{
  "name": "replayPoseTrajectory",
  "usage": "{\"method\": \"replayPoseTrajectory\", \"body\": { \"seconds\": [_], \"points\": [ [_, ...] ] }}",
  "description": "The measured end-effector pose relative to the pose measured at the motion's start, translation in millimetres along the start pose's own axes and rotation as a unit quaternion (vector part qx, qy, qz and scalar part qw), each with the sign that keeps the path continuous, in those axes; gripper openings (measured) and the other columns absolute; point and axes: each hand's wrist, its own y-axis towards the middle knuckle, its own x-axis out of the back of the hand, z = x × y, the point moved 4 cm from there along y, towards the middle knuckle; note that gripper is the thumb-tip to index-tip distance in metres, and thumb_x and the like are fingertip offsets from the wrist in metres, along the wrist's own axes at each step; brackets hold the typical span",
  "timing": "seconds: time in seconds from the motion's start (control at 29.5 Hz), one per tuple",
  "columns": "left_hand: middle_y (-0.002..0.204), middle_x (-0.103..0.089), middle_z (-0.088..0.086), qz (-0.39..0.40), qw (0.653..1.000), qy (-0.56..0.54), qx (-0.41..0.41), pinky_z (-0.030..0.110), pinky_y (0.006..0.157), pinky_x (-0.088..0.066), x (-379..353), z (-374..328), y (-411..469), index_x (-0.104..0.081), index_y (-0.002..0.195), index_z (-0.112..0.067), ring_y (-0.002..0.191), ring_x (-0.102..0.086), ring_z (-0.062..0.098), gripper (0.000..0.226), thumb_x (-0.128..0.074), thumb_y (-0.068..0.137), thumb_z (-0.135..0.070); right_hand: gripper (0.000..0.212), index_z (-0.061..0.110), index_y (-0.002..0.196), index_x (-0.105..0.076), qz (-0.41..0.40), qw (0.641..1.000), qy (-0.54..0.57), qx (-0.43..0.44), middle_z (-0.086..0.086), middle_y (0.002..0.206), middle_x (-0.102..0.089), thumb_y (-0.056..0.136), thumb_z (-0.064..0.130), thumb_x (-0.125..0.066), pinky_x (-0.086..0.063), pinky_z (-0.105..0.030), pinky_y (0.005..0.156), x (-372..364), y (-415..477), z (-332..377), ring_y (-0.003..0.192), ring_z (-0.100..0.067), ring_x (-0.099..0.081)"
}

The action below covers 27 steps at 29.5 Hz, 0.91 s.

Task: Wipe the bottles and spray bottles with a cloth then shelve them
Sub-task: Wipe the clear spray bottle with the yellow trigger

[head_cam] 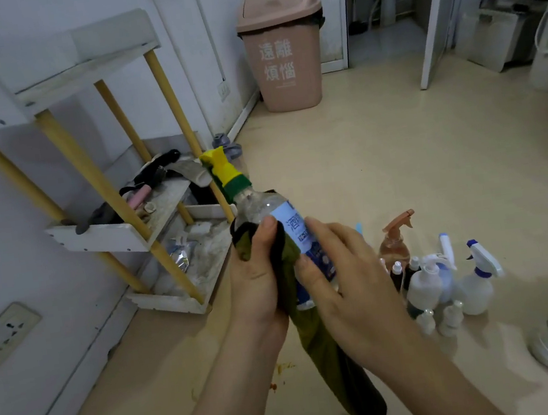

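Pinching the olive cloth point(320, 346) against the side of the spray bottle point(259, 209), the left hand point(257, 278) has its thumb pressed flat on the fabric, with the other fingers hidden behind it. The right hand point(340, 278) grips the lower body, its fingers point(324, 232) curled round the blue label. The bottle is held in the air between both hands. Its long axis is tilted: the base sits down in the palms towards the person, and the yellow nozzle point(221, 169) points up, away and to the left. That end aims at the white rack point(97, 241) by the wall, so the left hand is the nearer one for shelving. First the cloth likely needs to travel along the axis, from label to neck. The other bottles point(427, 288) stand on the floor point(397, 157) just beyond the right hand.
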Motion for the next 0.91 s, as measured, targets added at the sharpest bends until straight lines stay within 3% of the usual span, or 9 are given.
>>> {"method": "replayPoseTrajectory", "body": {
  "seconds": [0.1, 0.17, 0.3, 0.41, 0.54, 0.64, 0.71, 0.81, 0.91],
  "points": [
    [0.120, -0.069, 0.014, 0.008, 1.000, 0.001, -0.022, 0.041, 0.085, -0.057, -2, -2, -2, -0.058, 0.130, -0.010, 0.106, -0.068, 0.027, 0.056, -0.063, 0.084, -0.041, 0.071, 0.048, 0.151, -0.008, 0.043, 0.993, 0.101, -0.034, 0.015, 0.128, -0.043, 0.087, 0.069, -0.029, -0.037, -0.007, 0.090, -10, -3, -5, 0.113, 0.010, -0.042],
    [0.126, -0.067, 0.009, 0.028, 0.998, 0.044, -0.029, 0.044, 0.099, -0.050, -1, 0, -5, -0.055, 0.134, -0.014, 0.116, -0.064, 0.023, 0.060, -0.060, 0.088, -0.052, 0.073, 0.049, 0.146, -0.029, 0.021, 0.966, 0.247, -0.075, 0.014, 0.128, -0.052, 0.080, 0.080, -0.030, -0.040, -0.009, 0.093, -12, 6, -8, 0.114, 0.012, -0.047],
    [0.138, -0.059, -0.003, 0.088, 0.986, 0.143, -0.022, 0.045, 0.109, -0.041, 7, 0, -3, -0.043, 0.145, -0.030, 0.126, -0.056, 0.017, 0.095, -0.067, 0.066, -0.077, 0.047, 0.029, 0.106, -0.067, 0.012, 0.839, 0.514, -0.177, 0.006, 0.092, -0.076, 0.087, 0.067, -0.049, -0.057, -0.021, 0.069, -9, 19, -10, 0.088, -0.011, -0.071],
    [0.127, -0.062, -0.011, 0.109, 0.968, 0.225, -0.034, 0.026, 0.089, -0.054, 1, -13, -5, -0.043, 0.137, -0.036, 0.109, -0.064, 0.002, 0.094, -0.065, 0.057, -0.080, 0.042, 0.021, 0.097, -0.070, 0.043, 0.771, 0.606, -0.192, -0.006, 0.087, -0.077, 0.078, 0.050, -0.045, -0.061, -0.031, 0.067, -7, 15, -7, 0.076, -0.018, -0.073],
    [0.107, -0.073, 0.002, 0.083, 0.977, 0.182, -0.072, 0.037, 0.081, -0.058, -8, -35, 4, -0.062, 0.120, -0.023, 0.096, -0.072, 0.020, 0.070, -0.074, 0.062, -0.060, 0.037, 0.032, 0.086, -0.078, 0.094, 0.826, 0.529, -0.170, -0.007, 0.097, -0.076, 0.085, 0.060, -0.053, -0.056, -0.046, 0.086, -10, 7, -3, 0.090, -0.027, -0.072],
    [0.091, -0.074, 0.008, 0.132, 0.991, 0.001, 0.033, 0.038, 0.078, -0.059, -8, -37, 6, -0.078, 0.088, -0.015, 0.080, -0.072, 0.023, 0.044, -0.065, 0.070, -0.054, 0.052, 0.023, 0.098, -0.068, 0.109, 0.875, 0.447, -0.152, 0.002, 0.088, -0.076, 0.083, 0.070, -0.051, -0.059, -0.029, 0.073, -8, 2, 6, 0.083, -0.015, -0.073],
    [0.091, -0.074, 0.008, 0.123, 0.988, -0.048, 0.076, 0.039, 0.080, -0.058, -8, -33, 3, -0.079, 0.082, -0.017, 0.078, -0.071, 0.024, 0.051, -0.056, 0.070, -0.060, 0.050, 0.026, 0.102, -0.061, 0.072, 0.910, 0.391, -0.121, 0.010, 0.084, -0.072, 0.078, 0.068, -0.048, -0.055, -0.020, 0.062, -4, 2, 16, 0.075, -0.006, -0.071],
    [0.092, -0.077, 0.004, 0.048, 0.997, 0.056, 0.032, 0.035, 0.070, -0.061, -10, -20, -5, -0.077, 0.093, -0.023, 0.079, -0.074, 0.019, 0.047, -0.051, 0.081, -0.060, 0.046, 0.036, 0.097, -0.055, -0.017, 0.969, 0.234, -0.074, 0.011, 0.087, -0.064, 0.084, 0.078, -0.038, -0.057, -0.035, 0.068, -4, 12, 15, 0.079, -0.009, -0.066],
    [0.106, -0.071, -0.011, -0.007, 0.976, 0.204, -0.080, 0.023, 0.078, -0.057, -12, -15, -12, -0.055, 0.124, -0.035, 0.090, -0.069, 0.000, 0.041, -0.057, 0.086, -0.051, 0.049, 0.036, 0.086, -0.055, -0.061, 0.981, 0.159, -0.089, 0.009, 0.100, -0.047, 0.086, 0.077, -0.029, -0.050, -0.035, 0.083, -6, 27, -1, 0.094, -0.014, -0.056]
  ]
}}
